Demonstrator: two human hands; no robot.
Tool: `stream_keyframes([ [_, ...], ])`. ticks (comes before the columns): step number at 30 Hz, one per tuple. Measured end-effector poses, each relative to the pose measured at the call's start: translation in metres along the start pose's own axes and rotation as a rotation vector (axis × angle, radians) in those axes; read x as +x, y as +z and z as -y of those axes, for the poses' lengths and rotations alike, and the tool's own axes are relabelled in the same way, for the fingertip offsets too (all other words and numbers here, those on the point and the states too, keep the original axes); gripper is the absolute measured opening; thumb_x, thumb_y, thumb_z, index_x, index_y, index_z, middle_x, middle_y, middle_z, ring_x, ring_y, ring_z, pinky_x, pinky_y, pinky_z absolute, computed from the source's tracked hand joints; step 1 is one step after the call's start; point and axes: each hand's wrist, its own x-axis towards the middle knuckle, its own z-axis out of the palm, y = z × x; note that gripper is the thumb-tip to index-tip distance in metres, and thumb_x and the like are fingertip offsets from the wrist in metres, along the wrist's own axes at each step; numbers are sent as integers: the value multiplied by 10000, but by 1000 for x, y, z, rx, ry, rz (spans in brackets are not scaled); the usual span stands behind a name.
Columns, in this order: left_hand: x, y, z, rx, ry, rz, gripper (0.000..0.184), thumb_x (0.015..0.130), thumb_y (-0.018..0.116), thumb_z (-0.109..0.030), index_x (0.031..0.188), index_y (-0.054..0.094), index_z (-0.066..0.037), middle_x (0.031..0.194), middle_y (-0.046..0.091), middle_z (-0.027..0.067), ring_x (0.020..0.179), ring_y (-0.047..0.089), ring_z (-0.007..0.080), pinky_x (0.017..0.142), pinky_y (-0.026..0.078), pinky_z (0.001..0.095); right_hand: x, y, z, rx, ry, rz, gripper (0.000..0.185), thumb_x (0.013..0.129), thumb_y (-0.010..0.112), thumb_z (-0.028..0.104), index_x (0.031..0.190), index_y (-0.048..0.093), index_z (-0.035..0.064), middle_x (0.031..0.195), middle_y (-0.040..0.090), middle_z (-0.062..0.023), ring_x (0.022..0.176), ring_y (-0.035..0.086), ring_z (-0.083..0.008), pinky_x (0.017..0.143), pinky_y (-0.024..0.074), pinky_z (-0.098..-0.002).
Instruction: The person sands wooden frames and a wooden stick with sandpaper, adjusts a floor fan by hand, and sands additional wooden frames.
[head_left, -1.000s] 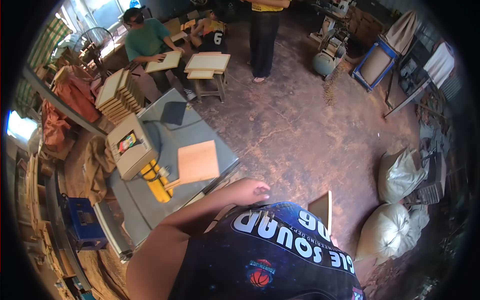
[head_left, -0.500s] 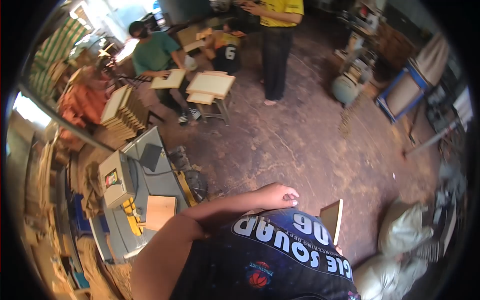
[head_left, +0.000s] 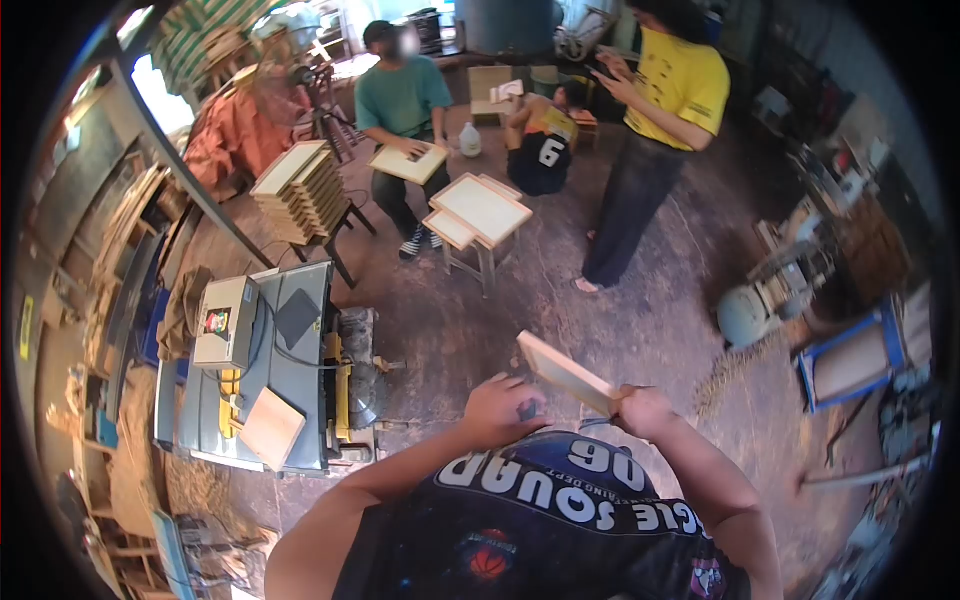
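Observation:
My right hand [head_left: 643, 412] grips the lower end of a flat wooden panel [head_left: 566, 373] with pale edges, which is held tilted in front of my body. My left hand [head_left: 503, 411] is just left of the panel, apart from it, with bent fingers near my shirt; a small dark thing shows at its fingers, too unclear to name. On the grey machine table [head_left: 306, 400] at the left lie a square wooden board [head_left: 272, 429], a beige box [head_left: 226, 322] and a dark flat pad [head_left: 297, 319].
A seated person in green [head_left: 404, 98] holds a panel beside a stool with panels [head_left: 483, 209]. Another person [head_left: 541, 150] sits low behind. A standing person in yellow [head_left: 672, 85] is at the upper right. Stacked panels [head_left: 302, 192] stand left; a compressor [head_left: 750, 315] stands right.
The view has swung round. My right hand has come into full view with the panel, now raised in front of me. My left hand is nearer the panel.

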Motion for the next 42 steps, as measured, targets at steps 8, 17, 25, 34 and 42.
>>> stream_keyframes([
  [8, 221, 10, 48, 224, 12, 532, 330, 872, 714, -342, 1127, 730, -133, 1067, 742, 121, 1041, 698, 358, 897, 543, 475, 152, -62, -62, -75, -359, -51, 153, 866, 617, 256, 883, 756, 192, 920, 685, -105, 868, 723, -306, 732, 587, -454],
  [17, 305, 64, 118, 157, -223, 435, 236, 894, 704, -316, 1069, 756, -167, 1017, 745, 159, 983, 709, 374, 837, 553, 493, 230, -72, -187, 431, -548, -162, 144, 849, 686, 206, 957, 681, 112, 924, 706, -136, 960, 698, -341, 785, 554, -471],
  [25, 294, 27, 115, -314, -936, -297, 369, 958, 701, -397, 1087, 753, -55, 873, 747, 136, 808, 715, 224, 741, 546, 384, 272, -114, -330, 1188, 67, -817, 191, 993, 575, 71, 1170, 603, 3, 1091, 707, -169, 965, 695, -273, 894, 529, -352],
  [34, 346, 10, 50, -564, -795, -1147, 677, 1094, 321, -582, 1080, 650, 9, 918, 625, 8, 854, 540, 80, 764, 466, 265, 381, -226, -229, 428, -867, -1002, 539, 868, 545, -5, 1389, 619, 112, 1433, 590, -167, 1369, 521, -368, 1163, 357, -512],
  [42, 349, -23, 19, -753, -750, -1340, 770, 1081, 275, -631, 1283, 585, 44, 1155, 640, 101, 1043, 603, 166, 952, 495, 325, 339, -196, -188, 147, -1295, -826, 510, 901, 585, 192, 1408, 602, 143, 1465, 562, -161, 1391, 488, -389, 1183, 291, -597],
])
